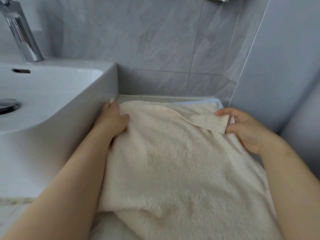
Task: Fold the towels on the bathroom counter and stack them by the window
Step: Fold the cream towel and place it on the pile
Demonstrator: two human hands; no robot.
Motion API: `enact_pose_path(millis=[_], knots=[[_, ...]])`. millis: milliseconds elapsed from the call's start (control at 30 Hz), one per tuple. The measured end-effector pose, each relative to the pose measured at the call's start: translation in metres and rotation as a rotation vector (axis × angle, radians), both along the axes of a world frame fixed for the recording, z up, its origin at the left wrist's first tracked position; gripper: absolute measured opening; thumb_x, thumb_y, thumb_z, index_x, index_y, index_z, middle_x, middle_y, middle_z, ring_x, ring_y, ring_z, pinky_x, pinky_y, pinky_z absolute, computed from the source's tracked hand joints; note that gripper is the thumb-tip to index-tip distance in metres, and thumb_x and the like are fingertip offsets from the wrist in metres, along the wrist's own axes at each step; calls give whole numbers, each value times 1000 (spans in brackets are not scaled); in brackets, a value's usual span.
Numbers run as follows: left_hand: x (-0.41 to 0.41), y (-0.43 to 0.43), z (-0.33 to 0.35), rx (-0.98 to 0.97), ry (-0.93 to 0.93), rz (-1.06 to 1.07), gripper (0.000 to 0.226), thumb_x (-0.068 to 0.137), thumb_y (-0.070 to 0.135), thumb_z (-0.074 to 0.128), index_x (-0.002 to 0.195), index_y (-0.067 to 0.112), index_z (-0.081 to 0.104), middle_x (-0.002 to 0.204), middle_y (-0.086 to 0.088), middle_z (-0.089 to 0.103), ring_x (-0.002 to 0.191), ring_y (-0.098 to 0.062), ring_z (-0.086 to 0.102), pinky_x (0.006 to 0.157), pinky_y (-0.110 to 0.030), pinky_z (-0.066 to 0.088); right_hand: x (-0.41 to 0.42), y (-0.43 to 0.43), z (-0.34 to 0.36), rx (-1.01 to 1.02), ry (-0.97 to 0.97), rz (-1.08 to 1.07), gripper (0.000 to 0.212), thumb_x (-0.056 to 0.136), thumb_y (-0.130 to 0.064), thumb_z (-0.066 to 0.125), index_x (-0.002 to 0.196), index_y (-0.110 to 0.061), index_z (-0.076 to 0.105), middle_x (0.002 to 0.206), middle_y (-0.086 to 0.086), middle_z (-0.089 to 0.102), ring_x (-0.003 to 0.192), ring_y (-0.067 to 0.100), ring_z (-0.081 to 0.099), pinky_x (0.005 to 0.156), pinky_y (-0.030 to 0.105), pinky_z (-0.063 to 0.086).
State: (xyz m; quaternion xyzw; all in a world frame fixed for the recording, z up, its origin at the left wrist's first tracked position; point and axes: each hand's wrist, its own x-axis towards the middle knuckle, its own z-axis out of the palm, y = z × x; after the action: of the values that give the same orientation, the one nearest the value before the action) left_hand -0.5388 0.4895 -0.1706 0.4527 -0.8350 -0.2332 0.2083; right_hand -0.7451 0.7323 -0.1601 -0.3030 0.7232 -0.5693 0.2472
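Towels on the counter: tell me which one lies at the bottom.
The pale blue towel: only its far edge peeks out at the wall, beneath the cream towel spread over it.

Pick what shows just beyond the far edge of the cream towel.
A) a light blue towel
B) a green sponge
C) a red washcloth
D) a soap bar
A: a strip of light blue towel peeks out past the far edge of the cream towel, by the wall.

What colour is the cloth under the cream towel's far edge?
Light blue; the cloth under the cream towel shows best in head view.
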Motion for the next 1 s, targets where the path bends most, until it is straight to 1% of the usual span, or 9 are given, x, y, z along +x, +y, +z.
enact_pose_path(millis=[133,200,267,367,467,600,700,833,1000], knots=[[-1,-2,0,27,55,12,58,93,25,48,145,7,29,158,-5,8,143,-22,18,112,-31,19,-4,-1,-4,37,145,9,28,83,1,64,84,-26,68,110,-1,64,106,16,58,99,32,44],[-2,-1,1,37,89,12,56,93,24,49,144,7,32,157,-7,14,142,-22,21,112,-30,20,-2,-7,-1,20,183,-68,6,87,-16,65,81,-18,66,92,-1,63,89,16,57,82,27,47],[-2,-1,1,54,135,22,54,92,23,50,142,8,36,153,-9,25,138,-24,29,109,-30,25,-4,-15,5,-92,249,-239,23,89,-25,63,73,-9,58,74,6,51,70,18,46,60,24,39],[0,-1,-1,129,229,41,50,91,20,51,139,12,42,142,-9,44,125,-26,46,102,-31,34,-10,-30,16,-220,325,-514,17,90,-24,59,76,-16,54,64,-4,44,59,9,39,46,15,34],[1,0,-2,158,267,63,48,92,19,50,139,15,43,138,-7,49,122,-25,49,104,-32,37,-21,-46,3,-73,345,-584,7,87,-17,60,85,-10,58,65,-1,51,67,14,46,48,15,35],[-1,0,-3,119,252,109,50,92,21,49,141,15,39,143,-4,45,127,-25,45,104,-29,33,-22,-53,-16,111,428,-573,18,84,-10,56,94,3,63,92,18,66,73,25,51,60,26,31],[-2,-2,-3,148,281,132,53,92,22,50,143,17,34,143,-7,42,127,-28,44,104,-31,34,-21,-53,-15,159,469,-489,20,81,-9,58,95,5,64,93,21,67,83,38,60,60,29,36],[-4,-4,-3,213,415,170,58,91,20,52,144,20,30,142,-8,42,122,-27,47,104,-33,38,-24,-54,-16,148,433,-448,22,78,-8,61,95,6,63,88,24,65,71,30,58,61,29,39],[-8,0,3,127,460,181,44,90,16,52,133,18,47,132,-7,52,115,-26,53,102,-35,42,-25,-55,-15,30,348,-410,28,79,-13,64,89,12,56,71,11,49,65,19,45,60,28,33]])
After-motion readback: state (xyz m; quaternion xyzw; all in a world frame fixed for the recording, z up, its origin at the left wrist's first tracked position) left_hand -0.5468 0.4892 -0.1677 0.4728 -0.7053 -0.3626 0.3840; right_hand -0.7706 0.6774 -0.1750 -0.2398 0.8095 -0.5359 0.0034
